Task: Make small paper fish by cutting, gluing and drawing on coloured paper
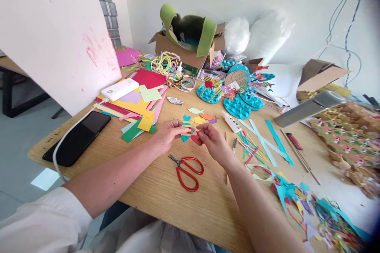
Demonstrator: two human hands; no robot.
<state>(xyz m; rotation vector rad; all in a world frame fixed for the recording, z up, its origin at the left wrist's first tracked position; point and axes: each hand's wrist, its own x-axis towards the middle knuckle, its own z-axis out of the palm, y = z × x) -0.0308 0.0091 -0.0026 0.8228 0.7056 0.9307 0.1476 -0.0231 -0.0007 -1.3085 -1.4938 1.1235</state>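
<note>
We angle forearms inward over counter [142, 189]; left hand [170, 134] pinches striped paper fish [186, 128], right hand [212, 141] red paper piece [195, 139].

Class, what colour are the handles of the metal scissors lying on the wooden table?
The looped scissor handles are red, shown best in the head view.

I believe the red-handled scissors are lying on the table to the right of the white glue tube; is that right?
Not quite: in the head view, the red-handled scissors lie on the table to the left of the white glue tube.
</note>
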